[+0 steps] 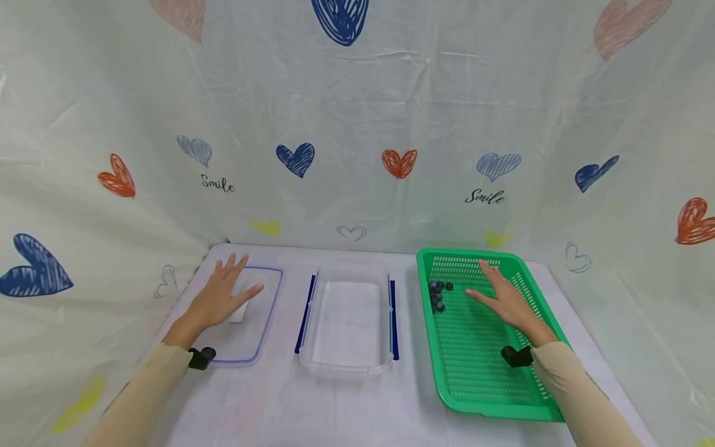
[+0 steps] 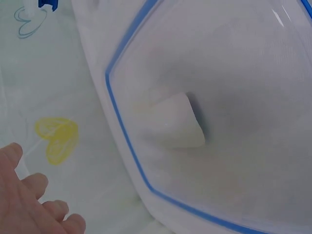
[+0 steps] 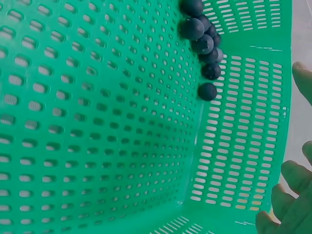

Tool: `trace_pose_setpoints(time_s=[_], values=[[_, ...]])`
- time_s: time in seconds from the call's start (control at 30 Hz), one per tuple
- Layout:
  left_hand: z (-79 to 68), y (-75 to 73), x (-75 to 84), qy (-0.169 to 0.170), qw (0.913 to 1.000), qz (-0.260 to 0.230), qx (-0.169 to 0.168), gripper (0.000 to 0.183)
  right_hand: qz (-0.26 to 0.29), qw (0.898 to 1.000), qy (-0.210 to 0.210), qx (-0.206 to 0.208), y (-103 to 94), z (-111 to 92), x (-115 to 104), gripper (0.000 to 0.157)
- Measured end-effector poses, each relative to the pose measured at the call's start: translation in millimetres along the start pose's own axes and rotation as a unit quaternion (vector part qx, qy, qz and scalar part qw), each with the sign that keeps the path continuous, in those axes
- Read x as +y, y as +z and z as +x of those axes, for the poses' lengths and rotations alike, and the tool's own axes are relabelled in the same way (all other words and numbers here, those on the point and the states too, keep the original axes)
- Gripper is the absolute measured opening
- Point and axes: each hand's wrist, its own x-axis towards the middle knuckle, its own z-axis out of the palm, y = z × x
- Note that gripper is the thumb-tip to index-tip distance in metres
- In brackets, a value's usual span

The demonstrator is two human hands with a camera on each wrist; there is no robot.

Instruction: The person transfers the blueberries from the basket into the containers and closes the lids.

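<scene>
My left hand (image 1: 219, 298) hovers with spread fingers over a clear lid with a blue seal (image 1: 270, 323), which lies on the table at the left. On that lid rests a small white piece (image 2: 178, 122), slightly curved and partly covered by the hand in the head view. My right hand (image 1: 507, 302) is held above a green basket (image 1: 447, 385), fingers spread and holding nothing. Several blueberries (image 3: 203, 44) are gathered along one wall of the basket, left of the right hand in the head view.
Between the hands stands a clear plastic box (image 1: 350, 323) with dark blue side clips (image 1: 395, 320). A white cloth (image 1: 290, 410) covers the table. Behind it hangs a pale curtain (image 1: 357, 99) printed with hearts.
</scene>
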Motion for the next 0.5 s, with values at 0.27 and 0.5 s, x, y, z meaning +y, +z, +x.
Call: trace_pose_setpoints(time_s=[0.27,0.5], values=[[6.9,6.5,5.9,0.006,0.9989,-0.046,-0.01,0.091,0.04,0.999,0.002,-0.007,2.8,-1,0,0.09],[9.9,12.7,19.0,-0.001,0.9961,-0.085,-0.023,0.091,0.053,0.999,-0.011,-0.003,6.8,-1,-2,0.087]])
